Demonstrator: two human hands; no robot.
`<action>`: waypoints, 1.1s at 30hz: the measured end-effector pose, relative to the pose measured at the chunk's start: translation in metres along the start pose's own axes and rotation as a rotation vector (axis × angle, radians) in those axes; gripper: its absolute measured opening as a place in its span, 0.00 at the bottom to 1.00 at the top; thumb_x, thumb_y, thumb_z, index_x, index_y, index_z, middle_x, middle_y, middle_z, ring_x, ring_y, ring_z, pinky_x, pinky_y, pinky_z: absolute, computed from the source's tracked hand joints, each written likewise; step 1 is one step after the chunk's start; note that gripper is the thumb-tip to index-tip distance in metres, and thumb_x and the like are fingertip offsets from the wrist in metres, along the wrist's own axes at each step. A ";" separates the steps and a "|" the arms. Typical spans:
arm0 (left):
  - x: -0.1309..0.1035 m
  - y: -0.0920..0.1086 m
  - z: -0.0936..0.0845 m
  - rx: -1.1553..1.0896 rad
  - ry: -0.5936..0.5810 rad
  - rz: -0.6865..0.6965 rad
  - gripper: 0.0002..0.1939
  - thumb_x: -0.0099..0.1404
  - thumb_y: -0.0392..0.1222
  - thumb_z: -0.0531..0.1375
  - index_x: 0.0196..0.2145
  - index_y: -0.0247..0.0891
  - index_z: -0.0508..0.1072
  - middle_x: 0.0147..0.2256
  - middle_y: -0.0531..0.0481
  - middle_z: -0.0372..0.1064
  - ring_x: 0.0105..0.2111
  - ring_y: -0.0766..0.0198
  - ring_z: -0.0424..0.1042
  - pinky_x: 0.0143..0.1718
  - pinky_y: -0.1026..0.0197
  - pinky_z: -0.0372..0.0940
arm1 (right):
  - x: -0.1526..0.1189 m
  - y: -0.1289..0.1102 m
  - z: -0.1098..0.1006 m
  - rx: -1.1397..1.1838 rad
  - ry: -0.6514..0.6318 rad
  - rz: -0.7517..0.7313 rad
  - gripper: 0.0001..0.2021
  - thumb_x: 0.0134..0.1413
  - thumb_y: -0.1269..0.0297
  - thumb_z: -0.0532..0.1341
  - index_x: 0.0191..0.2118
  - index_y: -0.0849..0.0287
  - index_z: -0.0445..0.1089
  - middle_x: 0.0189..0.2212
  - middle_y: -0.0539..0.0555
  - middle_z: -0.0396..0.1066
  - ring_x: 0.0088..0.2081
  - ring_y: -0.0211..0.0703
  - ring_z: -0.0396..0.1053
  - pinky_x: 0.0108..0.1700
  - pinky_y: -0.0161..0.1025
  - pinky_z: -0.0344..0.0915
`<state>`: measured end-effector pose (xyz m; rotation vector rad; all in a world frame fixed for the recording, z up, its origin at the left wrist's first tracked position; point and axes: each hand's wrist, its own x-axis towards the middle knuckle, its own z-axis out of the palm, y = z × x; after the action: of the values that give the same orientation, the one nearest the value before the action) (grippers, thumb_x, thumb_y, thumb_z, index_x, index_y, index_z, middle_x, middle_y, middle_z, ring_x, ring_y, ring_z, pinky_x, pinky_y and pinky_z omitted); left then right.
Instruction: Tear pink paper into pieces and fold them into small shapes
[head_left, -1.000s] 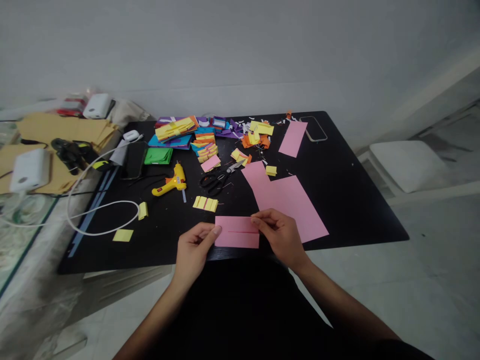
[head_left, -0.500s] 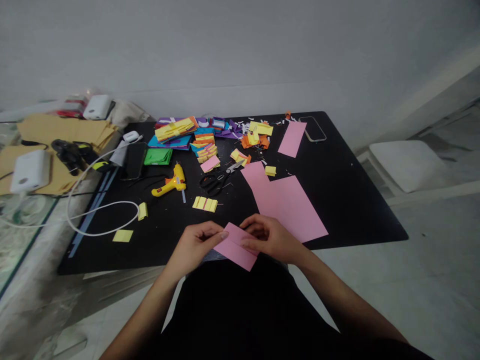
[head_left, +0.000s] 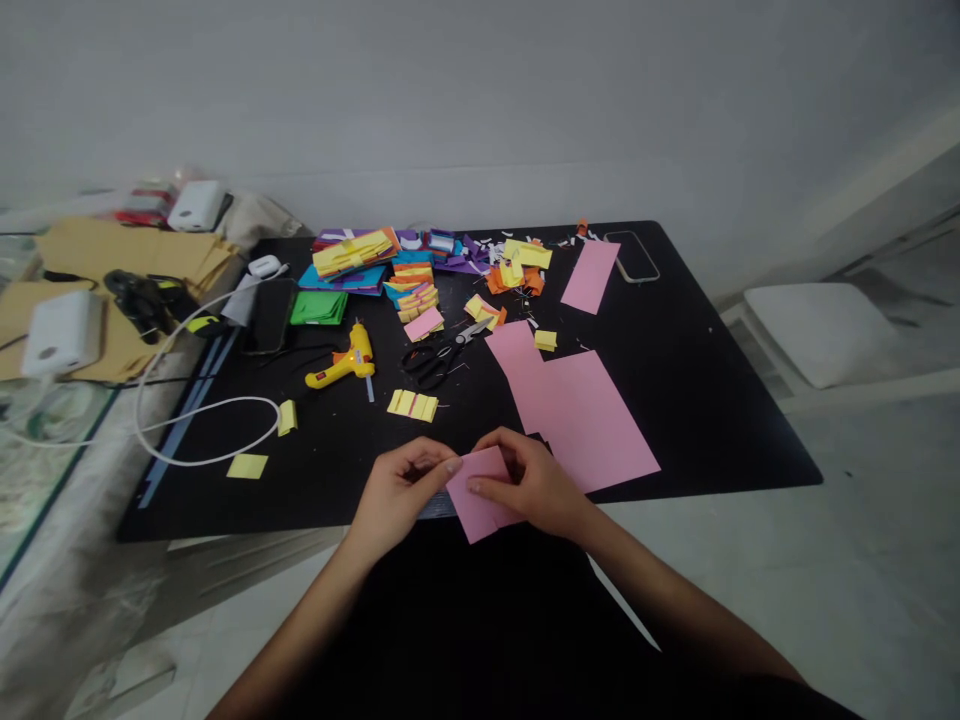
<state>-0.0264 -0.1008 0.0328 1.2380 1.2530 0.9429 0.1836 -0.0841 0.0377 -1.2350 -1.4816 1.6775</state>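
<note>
Between my two hands, just off the table's near edge, is a piece of pink paper [head_left: 484, 511]. My left hand [head_left: 401, 490] pinches its left corner, thumb on top. On the other side, my right hand [head_left: 536, 485] grips it with the thumb pressed across its face and the fingers behind. Larger pink sheets [head_left: 596, 425] lie just beyond my right hand. Ahead of my left hand rests a folded yellow paper strip [head_left: 412, 405] with pink bands. Scissors [head_left: 442, 355] with black handles lie past it, beside a yellow glue gun [head_left: 349, 362].
Stacks of folded coloured paper [head_left: 352, 255] and paper scraps [head_left: 521, 270] line the back of the black table [head_left: 705, 400]. A white cable [head_left: 206, 462] loops at the left near a phone [head_left: 270, 315]. A white stool [head_left: 814, 330] stands at the right.
The pink paper has turned in my hands and now sits more upright, with less of it showing on the left. My right thumb has slid left across it.
</note>
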 end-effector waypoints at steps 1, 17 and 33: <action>0.000 0.002 -0.001 0.016 -0.018 0.003 0.07 0.65 0.44 0.68 0.33 0.39 0.81 0.28 0.52 0.78 0.28 0.67 0.74 0.33 0.66 0.68 | 0.001 -0.001 0.000 -0.012 0.001 -0.020 0.13 0.53 0.58 0.72 0.42 0.56 0.75 0.34 0.50 0.76 0.34 0.41 0.71 0.36 0.38 0.66; -0.003 -0.001 -0.001 0.153 0.084 0.080 0.09 0.68 0.46 0.66 0.34 0.38 0.81 0.29 0.50 0.79 0.28 0.65 0.75 0.31 0.65 0.69 | 0.001 0.012 0.002 0.187 0.177 0.024 0.16 0.52 0.59 0.72 0.45 0.53 0.72 0.33 0.50 0.79 0.35 0.44 0.76 0.40 0.42 0.71; -0.008 0.008 -0.014 0.351 0.170 0.260 0.02 0.65 0.41 0.70 0.37 0.45 0.85 0.34 0.53 0.84 0.31 0.64 0.81 0.36 0.64 0.74 | -0.002 -0.001 -0.009 0.039 0.249 -0.110 0.07 0.56 0.56 0.73 0.38 0.50 0.83 0.35 0.52 0.83 0.39 0.48 0.81 0.45 0.48 0.77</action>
<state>-0.0403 -0.1060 0.0430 1.6532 1.4584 1.0615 0.1925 -0.0813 0.0391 -1.2663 -1.3340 1.4178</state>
